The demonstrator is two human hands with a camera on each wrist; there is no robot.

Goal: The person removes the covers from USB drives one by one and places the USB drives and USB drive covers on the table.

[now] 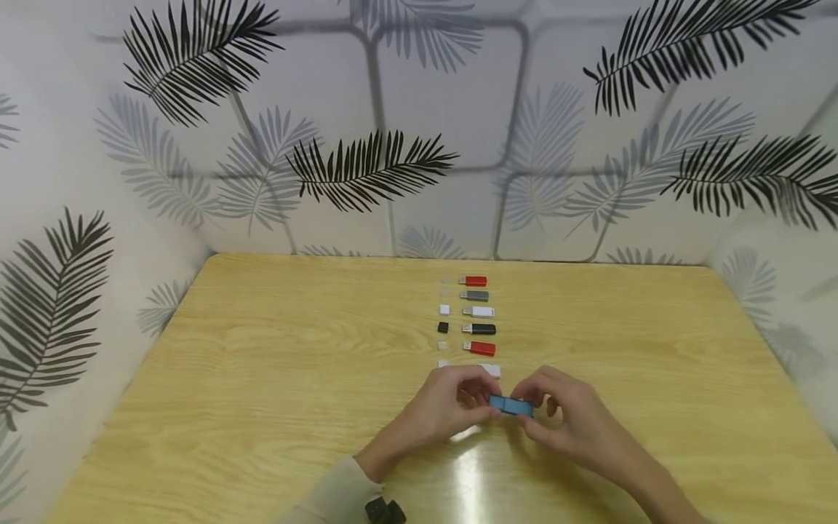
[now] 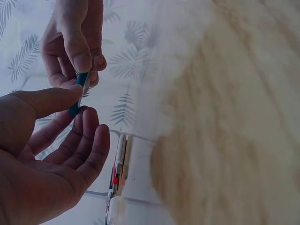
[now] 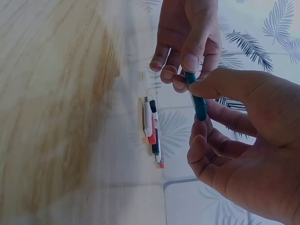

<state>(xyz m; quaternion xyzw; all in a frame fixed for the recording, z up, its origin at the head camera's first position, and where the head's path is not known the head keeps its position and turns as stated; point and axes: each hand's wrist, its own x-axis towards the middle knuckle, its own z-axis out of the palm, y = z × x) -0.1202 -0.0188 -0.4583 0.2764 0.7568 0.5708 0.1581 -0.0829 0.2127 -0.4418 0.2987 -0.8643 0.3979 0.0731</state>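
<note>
Between both hands is a blue USB stick (image 1: 512, 406), held just above the table with its cap end toward the left; a dark seam shows between cap and body. My left hand (image 1: 447, 405) pinches the left end between thumb and fingers. The other end is pinched by my right hand (image 1: 571, 416). In the left wrist view the teal-blue stick (image 2: 78, 96) is seen edge-on, and the right wrist view shows the same stick (image 3: 197, 99) across the fingertips. No metal plug is visible on it. Just behind the hands lies a white USB stick (image 1: 489, 371), partly hidden by the left hand.
Beyond the hands runs a column of uncapped USB sticks: red (image 1: 483, 348), black (image 1: 481, 329), white (image 1: 481, 312), grey (image 1: 476, 295) and another red (image 1: 474, 281). Their caps, including a black cap (image 1: 443, 327) and a white cap (image 1: 444, 310), lie left of them on the wooden table (image 1: 275, 349).
</note>
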